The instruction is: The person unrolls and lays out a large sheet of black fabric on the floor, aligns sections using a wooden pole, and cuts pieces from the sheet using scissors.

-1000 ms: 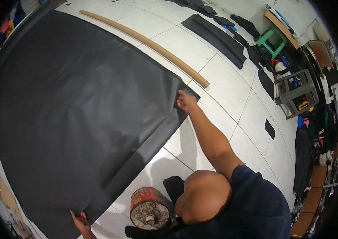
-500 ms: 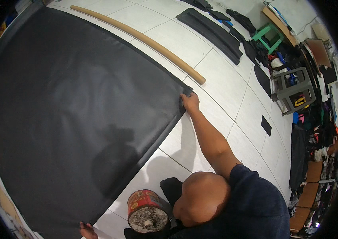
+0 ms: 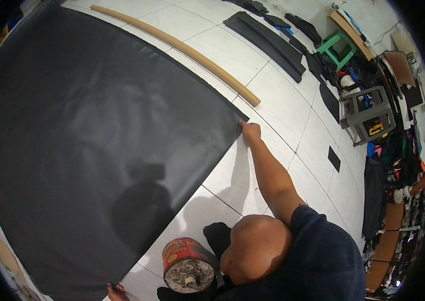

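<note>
Black sheet (image 3: 92, 150) lies flat on the white tiled floor (image 3: 282, 105), covering most of the left and centre of the view. Its right corner sits just below the end of the tube.

Right hand (image 3: 250, 131) is at that corner, arm stretched out straight, fingers pinched on the sheet's edge. Left hand (image 3: 117, 292) is at the near bottom corner, mostly cut off by the frame edge; fingers touch the sheet's edge, but can't tell whether they're clenched on it.

Long tan cardboard tube (image 3: 182, 50) lies on the floor just beyond the sheet's far edge, roughly parallel to it.

Red tin can (image 3: 187, 265) with a dirty grey top stands on the floor just beside the sheet's near edge, between the two hands.

Further out: black strips (image 3: 267, 42) on the floor past the tube, green stool (image 3: 340, 47), grey stool (image 3: 368, 113), small black offcut (image 3: 333, 158) on a tile at right.
</note>
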The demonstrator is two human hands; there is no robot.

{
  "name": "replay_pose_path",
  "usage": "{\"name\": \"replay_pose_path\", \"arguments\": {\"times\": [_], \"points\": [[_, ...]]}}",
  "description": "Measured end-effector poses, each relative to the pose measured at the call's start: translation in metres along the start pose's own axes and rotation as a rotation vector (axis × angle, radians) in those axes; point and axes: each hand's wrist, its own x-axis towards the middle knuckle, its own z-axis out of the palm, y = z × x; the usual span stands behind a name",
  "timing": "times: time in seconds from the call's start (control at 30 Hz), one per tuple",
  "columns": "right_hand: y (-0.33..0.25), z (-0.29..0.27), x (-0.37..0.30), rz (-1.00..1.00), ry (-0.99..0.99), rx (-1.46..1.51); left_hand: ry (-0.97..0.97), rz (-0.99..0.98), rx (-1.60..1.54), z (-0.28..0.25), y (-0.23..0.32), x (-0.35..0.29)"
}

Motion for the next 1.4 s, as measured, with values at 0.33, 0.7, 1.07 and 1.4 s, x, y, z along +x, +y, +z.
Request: {"name": "replay_pose_path", "arguments": {"times": [0.33,0.7,1.07,1.4], "points": [[0.050,-0.008,0.073,-0.056,0.108,0.012,-0.085,0.003,0.031,0.032,-0.003,-0.013],[0.043,-0.011,0.086,0.061,-0.121,0.102,-0.007,-0.006,0.002,-0.008,-0.038,0.032],[-0.018,0.030,-0.250,-1.527,-0.569,-0.426,0.211,0.042,0.074,-0.006,-0.023,0.011],[-0.013,0.039,-0.280,-1.517,-0.869,-0.674,0.052,0.005,0.021,-0.028,-0.017,0.005]]}}
